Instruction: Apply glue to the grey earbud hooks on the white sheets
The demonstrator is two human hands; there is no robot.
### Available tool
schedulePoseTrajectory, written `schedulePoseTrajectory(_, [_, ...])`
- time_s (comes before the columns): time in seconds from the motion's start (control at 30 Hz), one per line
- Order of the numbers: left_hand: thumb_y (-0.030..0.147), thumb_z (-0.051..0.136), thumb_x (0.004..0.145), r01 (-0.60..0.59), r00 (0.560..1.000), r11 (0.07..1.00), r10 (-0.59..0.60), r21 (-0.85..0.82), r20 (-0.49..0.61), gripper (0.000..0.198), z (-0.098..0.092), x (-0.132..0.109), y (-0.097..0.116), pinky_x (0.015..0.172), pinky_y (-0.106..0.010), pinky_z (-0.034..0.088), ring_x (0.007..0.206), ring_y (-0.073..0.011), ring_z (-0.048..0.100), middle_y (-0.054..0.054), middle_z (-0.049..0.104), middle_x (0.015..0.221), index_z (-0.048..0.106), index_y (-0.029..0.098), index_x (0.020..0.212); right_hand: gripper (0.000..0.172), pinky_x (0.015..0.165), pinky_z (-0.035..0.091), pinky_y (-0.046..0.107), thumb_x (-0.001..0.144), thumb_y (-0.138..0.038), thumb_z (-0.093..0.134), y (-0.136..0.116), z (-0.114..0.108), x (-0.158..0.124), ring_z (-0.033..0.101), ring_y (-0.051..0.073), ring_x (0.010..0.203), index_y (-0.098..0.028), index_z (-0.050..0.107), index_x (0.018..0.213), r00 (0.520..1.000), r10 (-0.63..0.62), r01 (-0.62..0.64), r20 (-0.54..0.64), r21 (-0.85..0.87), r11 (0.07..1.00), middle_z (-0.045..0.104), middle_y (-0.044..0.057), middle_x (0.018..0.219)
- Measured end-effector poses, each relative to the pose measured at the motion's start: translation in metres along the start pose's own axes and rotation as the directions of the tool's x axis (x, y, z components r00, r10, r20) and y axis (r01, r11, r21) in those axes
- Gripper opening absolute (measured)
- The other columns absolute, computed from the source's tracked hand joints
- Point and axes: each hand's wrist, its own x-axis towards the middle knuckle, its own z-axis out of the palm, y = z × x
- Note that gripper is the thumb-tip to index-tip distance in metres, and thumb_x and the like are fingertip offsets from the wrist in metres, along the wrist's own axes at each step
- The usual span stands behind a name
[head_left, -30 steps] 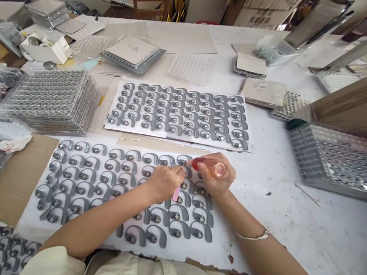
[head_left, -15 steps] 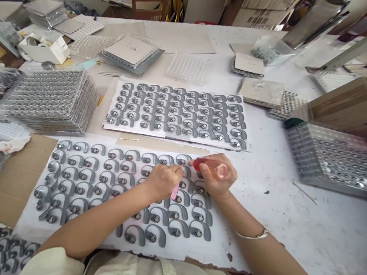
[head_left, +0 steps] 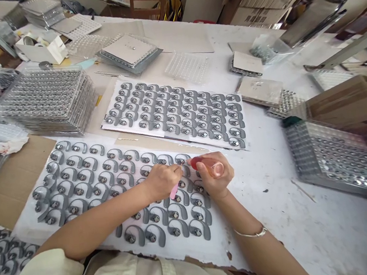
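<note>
I've got the left hand [head_left: 161,181] pinched shut on a pink stick [head_left: 175,192], working over the grey ear hooks [head_left: 182,158] at its fingertips. Just right, the small bottle [head_left: 208,167] points its red end at those fingertips, gripped by the right hand [head_left: 215,178]. My worry: a hard squeeze could flood a hook, or a forearm could drag its neighbours out of row. Against half a second back, both hands have barely shifted

No wording is readable; the print on the cardboard box [head_left: 257,16] is blurred.
</note>
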Motion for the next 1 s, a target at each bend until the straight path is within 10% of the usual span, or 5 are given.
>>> schedulePoseTrajectory(1.0, [0.012, 0.050, 0.079, 0.042, 0.996, 0.999, -0.045, -0.034, -0.076, 0.021, 0.0050, -0.0002, -0.0044, 0.047, -0.025, 0.039, 0.064, -0.0177, 0.065, -0.004, 0.066, 0.078, 0.061, 0.016, 0.096, 0.018, 0.057, 0.051, 0.033, 0.080, -0.030, 0.068, 0.0010, -0.0037, -0.0022, 0.059, 0.017, 0.065, -0.022, 0.058, 0.092, 0.994, -0.105, 0.105, 0.011, -0.036, 0.994, 0.064, 0.002, 0.075])
